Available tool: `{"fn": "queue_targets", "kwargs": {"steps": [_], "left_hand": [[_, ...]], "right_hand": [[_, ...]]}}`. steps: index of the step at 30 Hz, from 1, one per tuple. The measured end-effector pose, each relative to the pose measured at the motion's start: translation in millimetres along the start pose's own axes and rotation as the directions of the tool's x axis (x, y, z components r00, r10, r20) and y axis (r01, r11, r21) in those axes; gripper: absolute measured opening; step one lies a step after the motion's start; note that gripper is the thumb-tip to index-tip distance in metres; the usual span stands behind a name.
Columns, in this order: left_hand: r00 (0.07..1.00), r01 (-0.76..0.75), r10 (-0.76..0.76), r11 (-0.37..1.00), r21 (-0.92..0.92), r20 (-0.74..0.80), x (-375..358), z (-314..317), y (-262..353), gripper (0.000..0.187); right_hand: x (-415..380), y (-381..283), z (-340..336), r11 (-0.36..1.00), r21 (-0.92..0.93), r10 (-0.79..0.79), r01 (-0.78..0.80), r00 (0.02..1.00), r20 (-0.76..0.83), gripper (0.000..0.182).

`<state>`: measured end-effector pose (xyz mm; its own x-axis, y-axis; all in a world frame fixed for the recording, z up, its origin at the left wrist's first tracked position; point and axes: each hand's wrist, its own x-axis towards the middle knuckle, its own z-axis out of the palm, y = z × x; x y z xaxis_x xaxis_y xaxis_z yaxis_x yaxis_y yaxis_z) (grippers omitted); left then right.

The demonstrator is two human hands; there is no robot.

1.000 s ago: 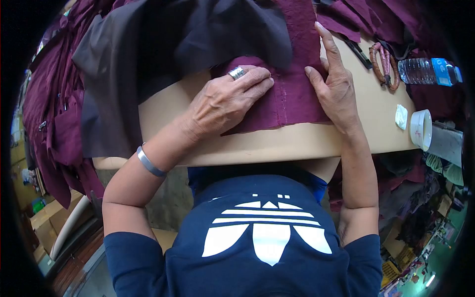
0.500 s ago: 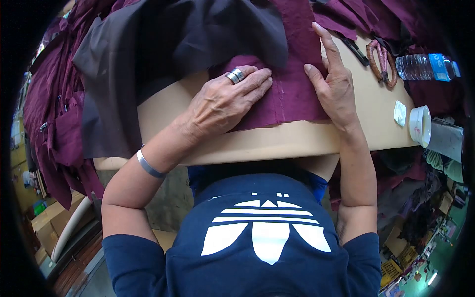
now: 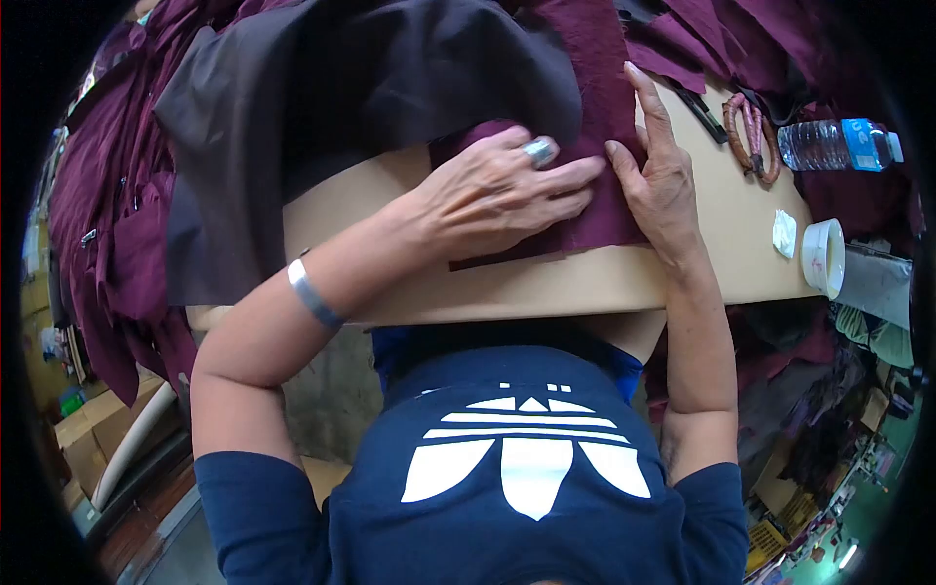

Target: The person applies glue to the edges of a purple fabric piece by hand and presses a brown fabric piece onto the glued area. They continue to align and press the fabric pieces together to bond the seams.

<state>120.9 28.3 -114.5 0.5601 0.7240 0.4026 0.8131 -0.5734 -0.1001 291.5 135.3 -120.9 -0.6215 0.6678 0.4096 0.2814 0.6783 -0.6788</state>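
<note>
Head view: you look down over your own navy T-shirt with a white leaf logo [image 3: 526,458] at a tan cardboard-coloured worktable [image 3: 585,283]
Left hand [image 3: 507,190]: it lies palm down on the flat maroon piece of cloth [image 3: 600,127], your fingers stretched out flat and pressing, gripping nothing; a silver ring [image 3: 539,150] sits on one finger; a silver bangle [image 3: 314,292] circles your wrist
Right hand [image 3: 658,175]: it rests on the right edge of the same maroon cloth, fingers straight and unclenched, index finger pointing away from you along the cloth's edge; its thumb lies just beside your left fingertips
Maroon cloth: it is spread on the table right in front of you, under both hands, its near edge close to the table's front edge; its far end runs up beneath a dark grey-brown sheet of fabric [image 3: 370,88]
Left of table: a heap of maroon garments [image 3: 107,214] hangs over the side
Right of table: loop-handled scissors wrapped in pink and brown cord [image 3: 751,136]; a clear plastic water bottle with a blue label [image 3: 838,144] lying on its side; a small crumpled white scrap [image 3: 784,232]; a white roll of tape [image 3: 824,257] at the table's edge, well apart from your hands
</note>
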Motion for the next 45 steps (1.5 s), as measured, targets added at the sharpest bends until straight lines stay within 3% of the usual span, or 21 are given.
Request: {"fn": "queue_targets", "kwargs": {"steps": [3, 5, 7, 9, 11, 12, 15, 16, 19, 20, 21, 22, 23, 26, 28, 30, 33, 36, 39, 42, 45], "left_hand": [[0.998, 0.001, 0.014, 0.973, 0.231, -0.066, 17.6, 1.1, -15.0, 0.015], [0.999, 0.042, -0.036, 0.968, 0.247, -0.028, 20.6, 1.7, -35.8, 0.013], [0.996, 0.026, 0.003, 0.939, 0.344, -0.084, 20.1, -12.8, -51.8, 0.010], [0.986, 0.109, -0.055, 0.928, 0.356, -0.157, 16.2, -34.1, -62.2, 0.010], [0.964, 0.264, -0.263, 0.941, 0.211, -0.033, 13.5, -59.5, -70.8, 0.014], [0.959, 0.285, -0.273, 0.907, 0.311, -0.081, 10.6, -61.9, -76.8, 0.017], [0.821, 0.537, -0.571, 0.756, 0.374, -0.024, -3.3, -62.1, -90.7, 0.017], [0.787, 0.554, -0.616, 0.687, 0.469, -0.028, -1.9, -66.1, -88.1, 0.015], [0.892, 0.452, -0.355, 0.676, 0.583, -0.280, -3.5, -55.5, -81.5, 0.011], [0.934, 0.345, -0.217, 0.750, 0.565, -0.283, -3.4, -49.8, -67.3, 0.010], [0.953, 0.126, 0.072, 0.786, 0.605, -0.293, -4.0, -39.2, -61.4, 0.009], [0.955, 0.049, 0.029, 0.966, 0.253, -0.295, -1.1, -32.1, -39.7, 0.011], [0.993, 0.037, -0.036, 0.999, 0.002, -0.113, 0.0, -31.8, -23.2, 0.014], [0.984, 0.167, -0.173, 0.975, -0.143, -0.031, -15.6, -6.6, -14.0, 0.023], [0.965, 0.259, -0.260, 0.940, -0.223, 0.027, -22.1, -3.8, -16.1, 0.027], [0.964, 0.253, -0.264, 0.947, -0.200, -0.034, -25.4, 2.5, -16.5, 0.031], [0.964, 0.260, -0.266, 0.955, -0.146, -0.020, -27.1, 7.1, -18.0, 0.035], [0.961, 0.274, -0.278, 0.952, -0.137, -0.011, -26.3, 5.5, -15.9, 0.035], [0.966, 0.255, -0.258, 0.963, -0.090, -0.028, -27.2, 10.8, -16.7, 0.034], [0.967, 0.251, -0.254, 0.965, -0.080, -0.030, -26.5, 8.9, -17.6, 0.035], [0.974, 0.217, -0.221, 0.973, -0.073, -0.049, -25.9, 5.8, -17.3, 0.036]], "right_hand": [[-0.1, 1.5, 0.1, 0.999, -0.006, -0.033, 0.033, 0.999, -0.011, 0.073], [-0.9, 1.6, -0.2, 0.999, -0.030, -0.041, 0.040, 0.999, -0.008, 0.074], [-0.4, 2.0, -0.7, 0.998, -0.043, -0.040, 0.040, 0.999, -0.005, 0.075], [-1.0, 2.0, 0.4, 0.999, -0.029, -0.029, 0.029, 1.000, -0.002, 0.075], [-0.4, 3.8, 2.4, 0.993, -0.077, -0.092, 0.090, 0.995, -0.030, 0.076], [-0.1, 4.3, 2.9, 0.987, -0.103, -0.125, 0.121, 0.991, -0.042, 0.076], [-0.8, 1.8, 0.6, 0.995, -0.075, -0.069, 0.068, 0.998, -0.008, 0.075], [-0.6, 0.8, -0.1, 0.997, -0.061, -0.055, 0.055, 0.998, 0.000, 0.075], [-0.9, 0.2, -1.4, 0.998, -0.037, -0.045, 0.045, 0.999, -0.003, 0.075], [-1.4, 3.0, -0.1, 0.997, -0.055, -0.050, 0.049, 0.999, -0.003, 0.075], [-2.0, 3.8, -0.5, 0.997, -0.062, -0.040, 0.040, 0.999, 0.006, 0.075], [-2.8, 4.5, -0.8, 0.997, -0.068, -0.031, 0.032, 0.999, 0.016, 0.076], [-2.4, 3.0, -2.3, 0.998, -0.061, -0.010, 0.012, 0.999, 0.037, 0.076], [10.1, -16.1, -14.6, 0.968, 0.021, 0.243, -0.251, 0.951, 0.189, 0.075], [15.9, -19.0, -14.4, 0.959, -0.023, 0.281, -0.283, 0.938, 0.203, 0.074], [26.0, -7.4, -6.5, 0.979, -0.175, 0.125, -0.105, 0.986, 0.108, 0.074], [34.2, 7.6, 12.8, 0.974, -0.151, -0.176, 0.170, 0.984, -0.024, 0.074], [31.3, 8.7, 13.2, 0.999, -0.037, 0.022, -0.019, 0.997, 0.068, 0.073], [35.1, 15.2, 9.1, 0.981, -0.072, -0.179, 0.179, 0.984, 0.004, 0.075], [34.1, 3.1, 7.8, 0.999, 0.026, 0.029, -0.030, 0.999, 0.037, 0.077], [34.3, 7.7, 9.4, 0.999, 0.011, -0.047, 0.047, 0.999, 0.023, 0.077]]}}
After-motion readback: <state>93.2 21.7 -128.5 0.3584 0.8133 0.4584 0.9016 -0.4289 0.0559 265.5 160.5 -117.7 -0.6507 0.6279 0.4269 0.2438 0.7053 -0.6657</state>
